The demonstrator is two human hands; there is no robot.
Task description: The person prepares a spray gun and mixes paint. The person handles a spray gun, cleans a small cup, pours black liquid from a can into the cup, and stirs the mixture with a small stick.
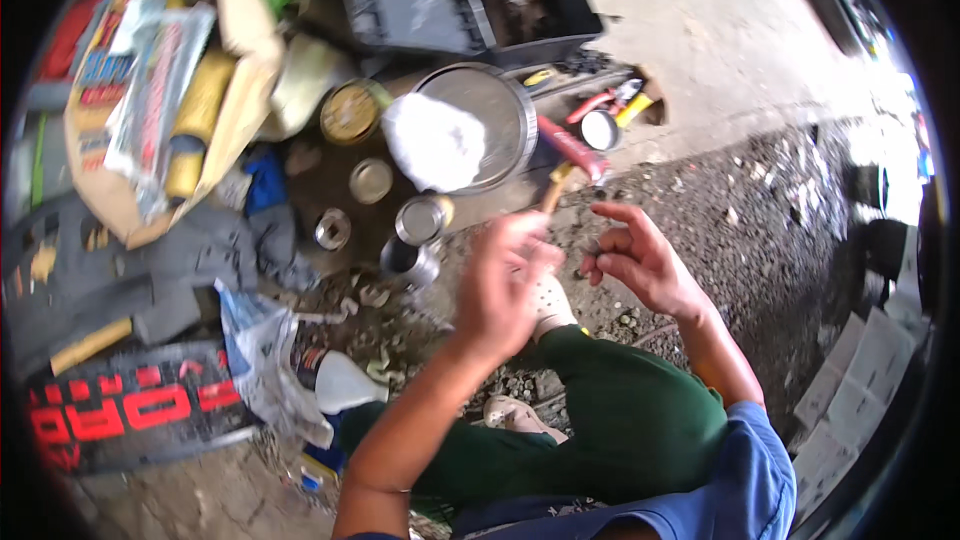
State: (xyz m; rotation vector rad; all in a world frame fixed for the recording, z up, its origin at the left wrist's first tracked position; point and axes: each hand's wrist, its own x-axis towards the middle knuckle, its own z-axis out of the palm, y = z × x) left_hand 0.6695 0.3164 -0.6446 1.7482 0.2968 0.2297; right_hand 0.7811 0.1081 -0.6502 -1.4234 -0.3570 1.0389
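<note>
My left hand (505,290), blurred, is raised with bent fingers near a wooden handle (553,192); I cannot tell whether it holds anything. My right hand (635,260) is empty, its index finger stretched out and the others loosely bent. Beyond my hands are a metal can (420,218), a second upright can (405,258), a large round metal tray (505,120) bearing white wadding (430,140), and a long red object (570,145). A small white-topped tin (598,130) sits beside red and yellow tools (634,110).
A torn cardboard box (250,25) holds packets and a yellow cylinder (200,105). An open black case (400,0) is at the back, dark mats (120,270) and a white jug (350,385) at left, gravel ground (760,230) and pale sheets (855,380) at right.
</note>
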